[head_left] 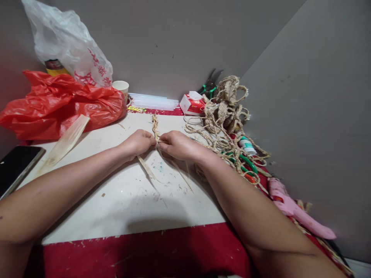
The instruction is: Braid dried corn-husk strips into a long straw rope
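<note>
A short braid of dry, straw-coloured plant fibre (155, 125) runs away from me over the white board (116, 208). At its near end, my left hand (140, 141) pinches the strands from the left, its fingers closed. From the other side my right hand (176, 144) pinches them too, its fingertips almost touching the left ones. One loose flat strand (147, 168) sticks out below the left hand, and a thinner strand (184, 177) trails under the right. My fingers hide the exact point where the strands cross.
Left stand a red plastic bag (95, 106), a phone (17, 168) and a pale husk strip (63, 144). A paper cup (121, 88), clear sticks (153, 101) and a tissue box (191, 105) line the back. Right lie coiled braided cord (223, 116), green-handled scissors (248, 164) and a pink glue gun (298, 212).
</note>
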{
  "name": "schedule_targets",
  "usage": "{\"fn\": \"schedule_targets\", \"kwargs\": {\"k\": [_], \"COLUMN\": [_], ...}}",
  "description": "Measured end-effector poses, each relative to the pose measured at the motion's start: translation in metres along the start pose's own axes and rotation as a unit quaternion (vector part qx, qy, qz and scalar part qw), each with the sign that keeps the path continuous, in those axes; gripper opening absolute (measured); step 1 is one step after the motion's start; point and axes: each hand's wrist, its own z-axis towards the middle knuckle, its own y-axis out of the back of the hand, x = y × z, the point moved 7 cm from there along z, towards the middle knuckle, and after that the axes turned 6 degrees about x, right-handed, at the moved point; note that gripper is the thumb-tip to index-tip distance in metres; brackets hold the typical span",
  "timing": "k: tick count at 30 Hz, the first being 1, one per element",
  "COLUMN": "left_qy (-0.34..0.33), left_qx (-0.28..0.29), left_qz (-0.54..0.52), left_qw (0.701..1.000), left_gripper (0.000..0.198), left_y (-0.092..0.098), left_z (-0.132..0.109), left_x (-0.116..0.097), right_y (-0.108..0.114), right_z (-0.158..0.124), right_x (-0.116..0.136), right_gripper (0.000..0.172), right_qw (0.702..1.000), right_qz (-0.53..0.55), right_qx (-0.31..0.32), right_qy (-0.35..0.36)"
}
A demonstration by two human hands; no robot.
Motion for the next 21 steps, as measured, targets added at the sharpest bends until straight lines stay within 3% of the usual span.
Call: {"fn": "schedule_targets", "kwargs": {"k": [5, 9, 13, 21], "left_qy": [-0.014, -0.039, -0.035, -0.005], "left_qx": [-0.013, -0.005, 0.014, 0.021], "left_qz": [0.013, -0.019, -0.068, -0.128], "left_qw": [1.0, 0.999, 0.997, 0.991], "left_gripper": [0.021, 0.017, 0.013, 0.014], "left_y": [0.001, 0.0, -0.001, 0.0], "left_z": [0.001, 0.0, 0.0, -0.001], "left_x": [0.002, 0.0, 0.002, 0.003], "right_y": [0.011, 0.003, -0.005, -0.015], "right_z": [-0.006, -0.008, -0.01, -0.015], "right_x": [0.004, 0.016, 0.024, 0.032], "right_gripper": [0.023, 0.025, 0.028, 0.036], "right_qw": [0.999, 0.998, 0.999, 0.99], "right_qz": [0.017, 0.04, -0.015, -0.131], "right_qx": [0.029, 0.048, 0.028, 0.022], "right_qy": [-0.025, -0.009, 0.003, -0.052]}}
